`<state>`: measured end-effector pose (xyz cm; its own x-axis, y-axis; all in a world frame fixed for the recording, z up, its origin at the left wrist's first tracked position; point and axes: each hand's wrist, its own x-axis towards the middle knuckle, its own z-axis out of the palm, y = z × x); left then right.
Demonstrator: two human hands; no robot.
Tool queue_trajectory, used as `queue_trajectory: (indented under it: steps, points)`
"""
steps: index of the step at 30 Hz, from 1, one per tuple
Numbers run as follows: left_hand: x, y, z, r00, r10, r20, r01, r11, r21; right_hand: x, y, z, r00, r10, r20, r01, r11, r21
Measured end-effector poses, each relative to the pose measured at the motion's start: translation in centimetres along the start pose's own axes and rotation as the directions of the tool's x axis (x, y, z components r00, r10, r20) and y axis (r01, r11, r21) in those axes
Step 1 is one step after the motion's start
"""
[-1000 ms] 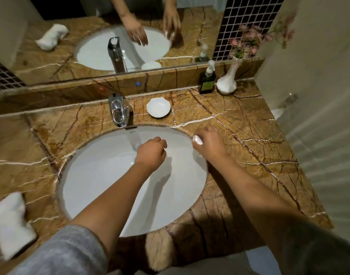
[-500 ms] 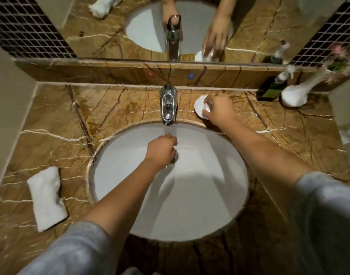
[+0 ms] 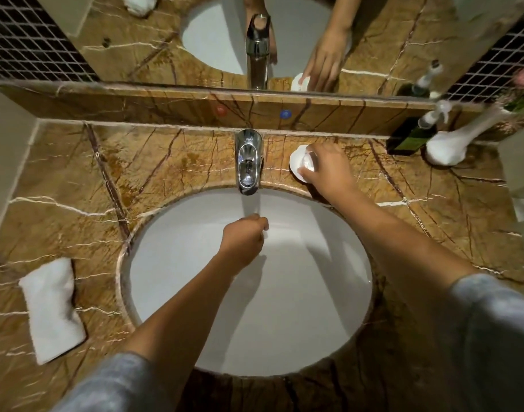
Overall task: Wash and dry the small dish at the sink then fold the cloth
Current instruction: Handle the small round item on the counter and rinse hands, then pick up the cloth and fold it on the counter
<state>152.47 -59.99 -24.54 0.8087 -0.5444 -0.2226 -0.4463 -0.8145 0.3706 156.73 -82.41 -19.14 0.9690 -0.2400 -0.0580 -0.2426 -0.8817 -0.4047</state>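
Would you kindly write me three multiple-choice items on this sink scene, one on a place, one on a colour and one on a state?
1. Where does the folded cloth lie?
A. in the basin
B. on the counter left of the basin
C. beside the vase

2. What colour is the small dish?
A. white
B. blue
C. black

3. What is the right hand doing?
A. resting flat in the basin
B. turning the tap
C. closing its fingers on the dish

Key:
1 B, the cloth sits on the marble counter to the left of the basin.
2 A, the dish's visible rim is white.
3 C, the right hand's fingers curl over the dish by the tap, while the left hand is a fist over the basin.
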Motion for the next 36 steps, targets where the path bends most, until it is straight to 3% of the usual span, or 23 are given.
queue_trajectory:
  steps: [10, 13, 18, 22, 27, 36]
  points:
    - [-0.7, -0.2, -0.4, 0.999, -0.018, 0.043, 0.017, 0.999, 0.027, 0.1, 0.1, 0.3, 0.999, -0.042, -0.009, 0.042, 0.999, -0.013]
    - [-0.9, -0.1, -0.8, 0.999, -0.03, 0.04, 0.029, 0.999, 0.03, -0.6, 0.3, 0.0, 0.996, -0.05, -0.067, 0.05, 0.999, -0.003]
    - [-1.3, 0.8, -2.3, 1.0, -0.017, -0.009, 0.017, 0.999, 0.051, -4.2, 1.6, -1.2, 0.952, 0.142, -0.27, -0.123, 0.989, 0.084]
    - [-2.3, 1.9, -3.0, 0.998, -0.028, -0.049, 0.031, 0.997, 0.07, -8.0, 2.2, -1.5, 0.985, 0.049, -0.165, -0.055, 0.998, -0.037]
    - [-5.0, 3.0, -3.4, 0.991, -0.055, -0.124, 0.064, 0.996, 0.067, -11.7, 0.5, -0.8, 0.997, -0.001, -0.078, 0.0, 1.0, -0.014]
    - [-10.6, 0.2, -5.9, 0.942, -0.212, -0.26, 0.22, 0.976, 0.0, -14.0, -8.3, 2.0, 0.973, -0.232, 0.02, 0.231, 0.973, 0.025]
